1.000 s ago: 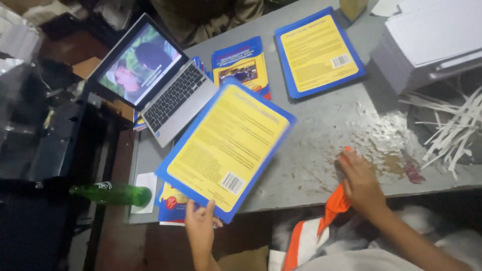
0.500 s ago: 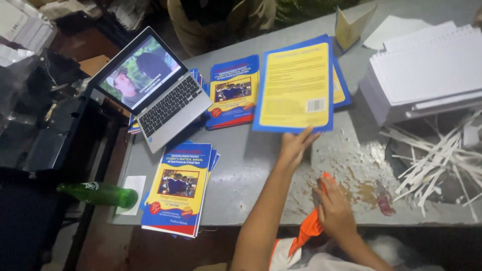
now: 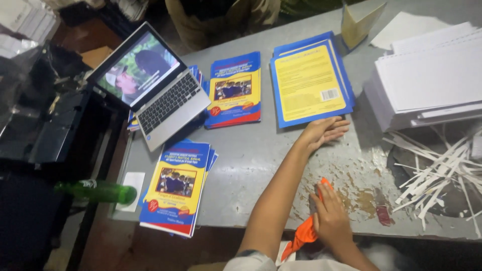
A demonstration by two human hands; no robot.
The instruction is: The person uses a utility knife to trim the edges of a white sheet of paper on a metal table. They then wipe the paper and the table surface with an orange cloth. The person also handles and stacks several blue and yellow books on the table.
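- Change since the earlier frame: the left hand [image 3: 321, 131] has drawn back off the yellow-backed booklet with blue border [image 3: 311, 83] and now lies flat on the grey metal table [image 3: 251, 155], fingers spread loosely, fingertips just below the booklet's lower edge.
- Green glass bottle [image 3: 98, 191]: lying on its side at the table's left edge.
- Stack of blue-and-yellow covered booklets [image 3: 175, 186]: face up, near front left corner of the table.
- Open silver laptop [image 3: 153, 83]: screen lit, far left of the table.
- Second blue-and-yellow booklet stack [image 3: 234, 90]: face up, between laptop and yellow-backed booklet.
- Right hand [image 3: 331, 218]: fingers pressed together around an orange cloth [image 3: 306, 231] at the table's front edge.
- Stack of white paper sheets [image 3: 427, 83]: far right.
- White paper strips [image 3: 432, 170]: scattered below that stack.
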